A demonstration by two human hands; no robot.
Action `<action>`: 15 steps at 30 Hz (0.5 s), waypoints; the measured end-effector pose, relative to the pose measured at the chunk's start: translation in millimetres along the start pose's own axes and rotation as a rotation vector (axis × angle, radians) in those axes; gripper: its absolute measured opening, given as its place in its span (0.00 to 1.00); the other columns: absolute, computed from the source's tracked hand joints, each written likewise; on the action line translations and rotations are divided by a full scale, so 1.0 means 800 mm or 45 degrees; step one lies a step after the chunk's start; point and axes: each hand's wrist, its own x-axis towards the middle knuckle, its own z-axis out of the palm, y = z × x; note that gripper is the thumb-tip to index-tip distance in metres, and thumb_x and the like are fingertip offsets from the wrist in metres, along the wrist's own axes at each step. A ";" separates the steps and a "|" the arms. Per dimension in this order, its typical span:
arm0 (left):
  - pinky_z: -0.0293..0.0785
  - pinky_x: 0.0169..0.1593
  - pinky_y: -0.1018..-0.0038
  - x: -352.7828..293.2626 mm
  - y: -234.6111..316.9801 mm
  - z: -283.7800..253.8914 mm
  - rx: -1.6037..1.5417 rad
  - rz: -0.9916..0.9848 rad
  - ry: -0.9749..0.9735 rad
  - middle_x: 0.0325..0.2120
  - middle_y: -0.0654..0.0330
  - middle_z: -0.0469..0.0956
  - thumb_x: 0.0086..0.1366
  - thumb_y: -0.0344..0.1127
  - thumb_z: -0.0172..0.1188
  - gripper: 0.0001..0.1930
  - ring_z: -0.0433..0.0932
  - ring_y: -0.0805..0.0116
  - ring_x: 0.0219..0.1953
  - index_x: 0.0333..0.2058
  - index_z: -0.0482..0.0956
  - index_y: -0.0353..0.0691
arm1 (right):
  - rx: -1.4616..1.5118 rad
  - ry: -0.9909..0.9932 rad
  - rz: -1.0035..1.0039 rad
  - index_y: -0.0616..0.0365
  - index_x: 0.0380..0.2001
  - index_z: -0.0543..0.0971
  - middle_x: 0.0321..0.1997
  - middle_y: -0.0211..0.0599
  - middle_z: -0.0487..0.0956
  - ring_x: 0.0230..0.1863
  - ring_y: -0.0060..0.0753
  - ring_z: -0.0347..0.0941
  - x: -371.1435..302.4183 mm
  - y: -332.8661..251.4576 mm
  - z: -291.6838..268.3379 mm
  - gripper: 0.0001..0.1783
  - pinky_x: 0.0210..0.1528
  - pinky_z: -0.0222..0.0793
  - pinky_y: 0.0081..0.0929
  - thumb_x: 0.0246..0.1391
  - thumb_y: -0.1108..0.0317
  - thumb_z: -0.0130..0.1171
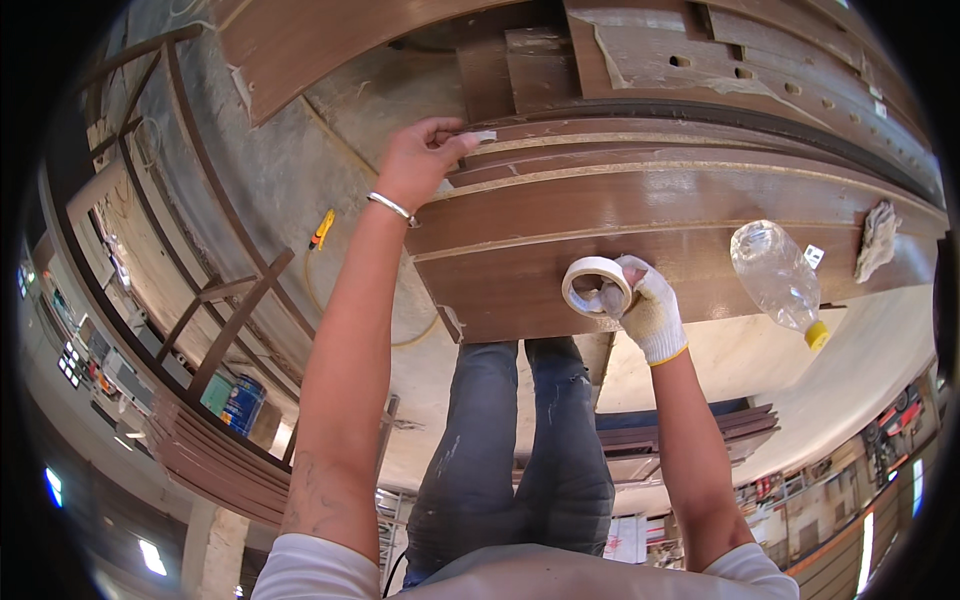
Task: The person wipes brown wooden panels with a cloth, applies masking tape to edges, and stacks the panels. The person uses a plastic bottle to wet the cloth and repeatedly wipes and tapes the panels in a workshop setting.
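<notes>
My left hand [418, 165], bare with a silver bracelet at the wrist, reaches to the left end of the stacked brown boards [600, 215]. Its thumb and fingers pinch a small whitish strip [484, 136], which looks like a piece of tape, against a board's end. In a white knit glove, my right hand [650, 308] grips a roll of masking tape [568, 287] over the nearest board. The glove leaves some fingertips bare. A clear plastic bottle [775, 270] with a yellow cap lies on the boards right of that hand, and a crumpled grey rag [877, 242] lies farther right.
More brown panels [660, 70], some with holes, are piled at the back. A brown metal frame [225, 225] stands at the left, near a blue can [243, 403]. On the floor lies a yellow-and-orange tool [322, 229] beside a hose. Boards [690, 435] are stacked low behind my legs.
</notes>
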 end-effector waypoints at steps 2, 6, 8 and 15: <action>0.76 0.42 0.74 -0.009 0.001 0.004 0.263 0.043 0.095 0.32 0.63 0.83 0.65 0.40 0.75 0.14 0.77 0.73 0.34 0.40 0.87 0.35 | 0.004 -0.026 -0.023 0.65 0.43 0.81 0.38 0.35 0.81 0.40 0.27 0.79 0.004 0.009 -0.008 0.16 0.45 0.76 0.24 0.67 0.62 0.54; 0.76 0.41 0.63 -0.034 0.009 0.034 0.874 0.386 0.439 0.30 0.58 0.83 0.59 0.41 0.77 0.12 0.80 0.61 0.35 0.30 0.87 0.40 | 0.028 -0.023 -0.130 0.63 0.41 0.81 0.37 0.35 0.81 0.38 0.28 0.78 0.009 0.020 -0.012 0.15 0.42 0.76 0.25 0.64 0.61 0.56; 0.72 0.43 0.56 -0.044 0.012 0.056 0.955 0.555 0.604 0.31 0.58 0.85 0.57 0.43 0.76 0.10 0.81 0.52 0.40 0.27 0.87 0.43 | 0.098 -0.057 -0.116 0.60 0.38 0.83 0.37 0.37 0.82 0.36 0.33 0.79 0.011 0.021 -0.011 0.05 0.41 0.76 0.26 0.61 0.71 0.64; 0.72 0.47 0.56 -0.033 0.003 0.079 1.076 0.436 0.603 0.32 0.56 0.87 0.62 0.40 0.71 0.08 0.83 0.49 0.37 0.29 0.89 0.42 | -0.244 -0.077 -0.272 0.62 0.40 0.81 0.37 0.33 0.79 0.37 0.25 0.77 0.009 0.019 -0.012 0.12 0.41 0.75 0.23 0.67 0.65 0.54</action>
